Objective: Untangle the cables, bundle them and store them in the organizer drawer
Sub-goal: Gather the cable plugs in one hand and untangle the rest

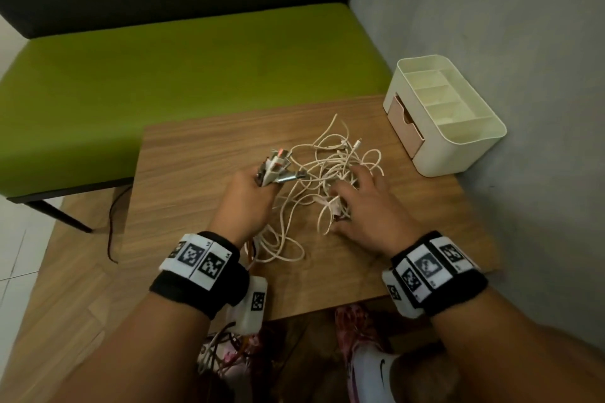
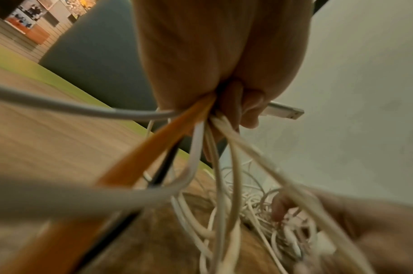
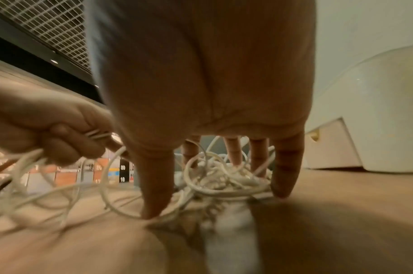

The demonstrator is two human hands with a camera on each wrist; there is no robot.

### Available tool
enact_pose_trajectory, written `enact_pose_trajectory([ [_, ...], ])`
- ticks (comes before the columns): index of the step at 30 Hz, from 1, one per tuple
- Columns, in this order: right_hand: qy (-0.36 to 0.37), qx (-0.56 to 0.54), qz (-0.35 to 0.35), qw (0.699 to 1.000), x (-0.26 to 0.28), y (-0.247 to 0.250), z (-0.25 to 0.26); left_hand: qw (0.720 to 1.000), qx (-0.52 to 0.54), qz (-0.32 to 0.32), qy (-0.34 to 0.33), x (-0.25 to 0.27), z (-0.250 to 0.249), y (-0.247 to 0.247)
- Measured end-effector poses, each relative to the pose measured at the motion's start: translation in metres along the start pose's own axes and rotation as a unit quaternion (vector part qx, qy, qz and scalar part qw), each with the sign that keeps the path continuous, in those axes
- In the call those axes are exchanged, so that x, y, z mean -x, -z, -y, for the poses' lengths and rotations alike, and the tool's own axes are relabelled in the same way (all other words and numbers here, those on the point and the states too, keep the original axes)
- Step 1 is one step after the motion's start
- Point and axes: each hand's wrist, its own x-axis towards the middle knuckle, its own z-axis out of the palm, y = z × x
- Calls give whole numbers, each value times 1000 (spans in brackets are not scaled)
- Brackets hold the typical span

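A tangle of white cables (image 1: 330, 170) lies in the middle of the wooden table (image 1: 203, 154). My left hand (image 1: 252, 193) grips a bunch of cable ends, their USB plugs (image 1: 278, 168) sticking up out of the fist. In the left wrist view the fist (image 2: 224, 103) clamps white cables (image 2: 214, 166), with an orange cable (image 2: 153, 148) alongside them. My right hand (image 1: 360, 203) is spread over the tangle with straight fingers (image 3: 285, 166) pressing down on the cables (image 3: 224, 178). The cream organizer (image 1: 448, 114) with a pink drawer (image 1: 404, 127) stands at the table's back right; the drawer looks closed.
A green bench (image 1: 183, 75) with a dark backrest runs behind the table. A grey wall (image 1: 523, 42) stands close on the right, right behind the organizer. A thin dark cord (image 1: 113, 222) hangs off the table's left edge. Shoes show under the near edge.
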Motion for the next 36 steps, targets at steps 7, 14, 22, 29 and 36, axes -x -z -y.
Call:
enact_pose_trajectory([
  [7, -42, -144, -71, 986, -4, 21, -1, 997, -68, 25, 1, -7, 13, -10],
  [14, -60, -305, -113, 944, 7, 46, -3, 965, -260, 39, -22, -17, 21, -25],
  [22, -48, -208, -100, 972, 7, 43, -9, 989, -137, 44, -45, -13, 1, -3],
  [29, 29, -66, -115, 991, -2, 24, -23, 985, 92, -10, -145, 28, -41, 42],
  [36, -55, 27, 32, 998, -6, 33, -46, 972, 165, -127, -113, 15, -22, 75],
])
